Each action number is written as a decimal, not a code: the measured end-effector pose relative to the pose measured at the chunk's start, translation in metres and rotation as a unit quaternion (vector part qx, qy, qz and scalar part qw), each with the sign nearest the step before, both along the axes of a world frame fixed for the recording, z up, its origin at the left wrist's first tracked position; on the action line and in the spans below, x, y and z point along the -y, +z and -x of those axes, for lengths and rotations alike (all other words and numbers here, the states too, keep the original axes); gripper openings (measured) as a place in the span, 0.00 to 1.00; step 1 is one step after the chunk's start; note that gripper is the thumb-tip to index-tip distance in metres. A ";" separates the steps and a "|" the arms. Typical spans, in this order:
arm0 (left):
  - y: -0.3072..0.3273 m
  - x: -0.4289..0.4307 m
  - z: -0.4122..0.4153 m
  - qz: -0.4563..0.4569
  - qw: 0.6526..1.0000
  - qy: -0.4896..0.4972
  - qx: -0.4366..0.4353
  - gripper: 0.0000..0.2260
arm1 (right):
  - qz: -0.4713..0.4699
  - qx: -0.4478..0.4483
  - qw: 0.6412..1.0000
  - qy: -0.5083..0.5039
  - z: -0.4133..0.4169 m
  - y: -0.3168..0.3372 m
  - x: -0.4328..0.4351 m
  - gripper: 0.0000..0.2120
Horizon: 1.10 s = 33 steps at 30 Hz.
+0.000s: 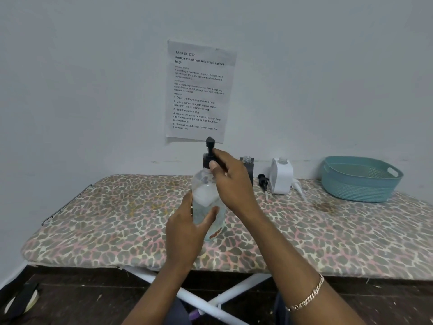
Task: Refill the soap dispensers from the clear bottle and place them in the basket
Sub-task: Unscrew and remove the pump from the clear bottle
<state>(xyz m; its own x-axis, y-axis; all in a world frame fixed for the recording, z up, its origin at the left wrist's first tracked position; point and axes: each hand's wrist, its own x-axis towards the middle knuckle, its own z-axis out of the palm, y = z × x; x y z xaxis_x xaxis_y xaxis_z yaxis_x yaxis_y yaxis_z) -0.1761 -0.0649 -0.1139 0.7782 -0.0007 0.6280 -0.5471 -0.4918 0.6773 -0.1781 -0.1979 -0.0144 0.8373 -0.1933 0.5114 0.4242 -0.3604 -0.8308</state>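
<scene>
The clear bottle [206, 200] stands upright near the middle of the ironing board [112, 219], towards its near edge; the left hand [187, 233] wraps its grip round the lower body, while the right hand [232, 184] pinches the black pump collar [207, 161] between thumb and fingers. The step looks to be unscrewing the pump so the bottle can pour. To do it well, the left grip should hold firm without squeezing the soft wall; the right should turn the collar only, not the pump's stem, and lift straight up so the dip tube clears without dripping. The black dispenser [248, 164] and white dispenser [282, 177] wait open-necked along the far edge, a loose black pump [263, 180] between them; the basket [356, 191] sits at the far right corner.
</scene>
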 end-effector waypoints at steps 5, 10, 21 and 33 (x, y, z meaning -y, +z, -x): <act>0.002 0.001 0.002 -0.001 1.000 -0.002 -0.001 0.27 | -0.022 0.015 0.999 -0.018 0.000 0.003 -0.006 0.23; 0.001 0.001 0.000 -0.005 1.000 -0.003 -0.002 0.27 | -0.027 0.017 0.998 -0.061 -0.004 0.000 -0.010 0.17; 0.001 0.001 0.000 -0.004 1.000 0.005 0.002 0.25 | -0.030 0.009 1.000 -0.001 -0.003 0.000 0.002 0.26; 0.002 0.001 0.000 -0.007 1.000 0.005 -0.011 0.27 | 0.031 0.009 0.999 -0.004 -0.003 0.001 0.003 0.20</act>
<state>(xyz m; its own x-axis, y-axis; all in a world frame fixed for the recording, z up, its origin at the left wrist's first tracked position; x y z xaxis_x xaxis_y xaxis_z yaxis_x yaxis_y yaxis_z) -0.1765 -0.0662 -0.1122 0.7917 -0.0011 0.6110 -0.5272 -0.5067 0.6822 -0.1752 -0.2005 -0.0132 0.8268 -0.1677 0.5370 0.4350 -0.4148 -0.7992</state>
